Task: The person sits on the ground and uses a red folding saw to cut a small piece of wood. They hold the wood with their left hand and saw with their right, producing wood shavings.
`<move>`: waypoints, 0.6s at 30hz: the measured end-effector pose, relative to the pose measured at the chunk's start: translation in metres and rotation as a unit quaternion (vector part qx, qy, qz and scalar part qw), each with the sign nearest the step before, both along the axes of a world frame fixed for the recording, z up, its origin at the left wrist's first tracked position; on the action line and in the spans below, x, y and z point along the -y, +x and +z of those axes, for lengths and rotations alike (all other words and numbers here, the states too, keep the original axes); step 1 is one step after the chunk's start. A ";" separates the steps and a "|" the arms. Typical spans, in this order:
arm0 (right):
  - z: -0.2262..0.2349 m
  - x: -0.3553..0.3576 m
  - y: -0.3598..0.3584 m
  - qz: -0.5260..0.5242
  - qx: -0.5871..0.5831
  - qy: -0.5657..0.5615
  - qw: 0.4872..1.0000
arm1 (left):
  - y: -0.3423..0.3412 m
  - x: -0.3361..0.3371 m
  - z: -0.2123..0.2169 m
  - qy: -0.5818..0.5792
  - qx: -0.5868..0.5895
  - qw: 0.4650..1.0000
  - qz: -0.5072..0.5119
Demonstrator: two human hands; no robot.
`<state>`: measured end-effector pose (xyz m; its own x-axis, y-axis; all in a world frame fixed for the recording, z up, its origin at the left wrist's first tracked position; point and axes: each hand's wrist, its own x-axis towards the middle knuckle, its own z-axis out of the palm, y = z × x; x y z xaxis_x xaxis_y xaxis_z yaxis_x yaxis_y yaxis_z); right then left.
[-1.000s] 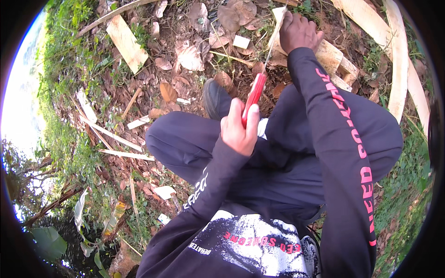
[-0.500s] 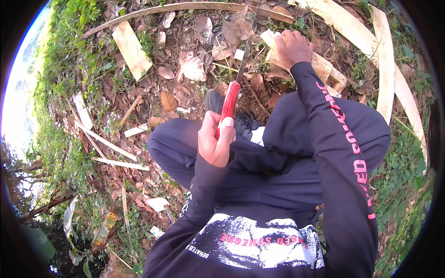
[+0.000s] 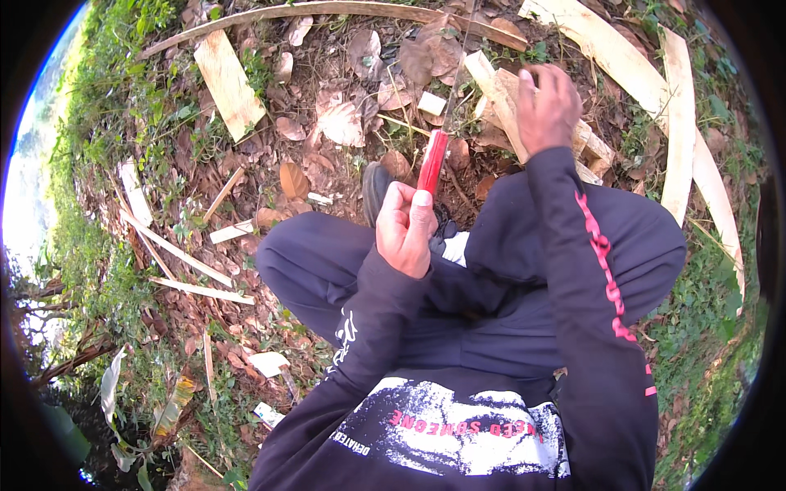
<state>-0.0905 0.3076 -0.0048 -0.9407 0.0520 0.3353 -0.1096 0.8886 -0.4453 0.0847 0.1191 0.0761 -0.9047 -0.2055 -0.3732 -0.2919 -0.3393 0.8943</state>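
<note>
My left hand point(image 3: 407, 229) is closed round the red handle point(image 3: 433, 162) of a long-bladed cutting tool. Its thin dark blade point(image 3: 463, 57) points up and away from me, seen nearly edge-on, and its far end leaves the picture. To the right, my right hand point(image 3: 550, 106) hovers over or rests on a small heap of wood, its fingers loosely bent and apart, gripping nothing that I can see. Just left of its fingers a pale wood strip point(image 3: 498, 102) leans on the heap. More split wood blocks point(image 3: 596, 149) lie beneath and beside that hand.
My crossed legs point(image 3: 327, 254) and a dark shoe point(image 3: 377, 192) lie below the tool. Long pale boards point(image 3: 678, 123) curve along the right, a thin slat point(image 3: 327, 11) along the far side. A flat board point(image 3: 229, 86) and several sticks point(image 3: 176, 250) lie among dry leaves at left.
My left hand has moved right with the red-handled tool. My right hand has come off the pale strip and shifted right and nearer; the strip now stands more steeply against the heap.
</note>
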 end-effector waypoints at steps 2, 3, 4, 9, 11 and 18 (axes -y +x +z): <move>0.052 -0.017 0.033 0.023 0.041 -0.083 0.995 | 0.000 0.007 0.002 -0.004 -0.039 0.999 0.017; 0.082 -0.023 0.053 0.026 0.096 -0.140 0.985 | 0.000 0.010 0.001 -0.010 -0.066 0.998 0.020; 0.104 -0.030 0.073 0.020 0.131 -0.143 0.981 | -0.002 0.011 0.005 0.005 -0.085 0.996 0.025; 0.127 -0.078 0.127 0.057 0.338 -0.701 0.625 | -0.011 0.019 0.049 0.282 -0.062 0.953 0.096; 0.101 -0.062 0.107 -0.129 0.297 -0.558 0.764 | -0.016 0.020 0.057 0.484 -0.051 0.865 0.119; 0.001 0.030 -0.019 -0.176 0.202 -0.041 0.963 | -0.002 0.035 0.045 0.305 0.000 0.951 0.050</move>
